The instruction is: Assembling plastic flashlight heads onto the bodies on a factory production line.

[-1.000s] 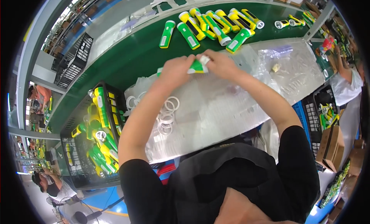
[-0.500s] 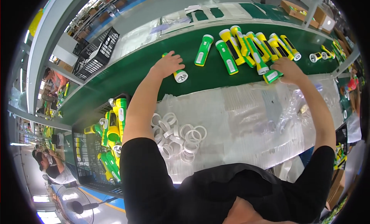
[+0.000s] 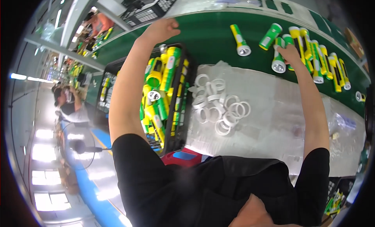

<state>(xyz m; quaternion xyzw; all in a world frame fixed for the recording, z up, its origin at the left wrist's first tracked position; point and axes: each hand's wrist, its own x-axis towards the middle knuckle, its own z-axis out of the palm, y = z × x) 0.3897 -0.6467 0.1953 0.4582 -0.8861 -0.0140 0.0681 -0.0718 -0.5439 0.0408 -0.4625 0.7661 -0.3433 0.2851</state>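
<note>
My left hand (image 3: 163, 31) hovers over the green belt (image 3: 211, 35) at the upper left, fingers loosely curled, with nothing visible in them. My right hand (image 3: 290, 54) grips a green flashlight (image 3: 278, 65) by its body, the white lens end pointing toward me. To its left, a yellow-and-green flashlight (image 3: 240, 41) lies alone on the belt. A green flashlight (image 3: 270, 36) rests just beyond the held one. Several yellow-and-green flashlights (image 3: 316, 63) lie side by side right of my right hand, some with dark panels.
A pile of white rings (image 3: 222, 104) sits on the plastic-covered worktop (image 3: 269, 121). Beside my left forearm stands a black crate (image 3: 181, 98) full of flashlights. Another black crate (image 3: 152, 12) is beyond the belt. People (image 3: 70, 104) work at the far left.
The view has swung left. My left hand has come away from the lone flashlight. My right hand has carried the green flashlight from beside the group to the group's left side.
</note>
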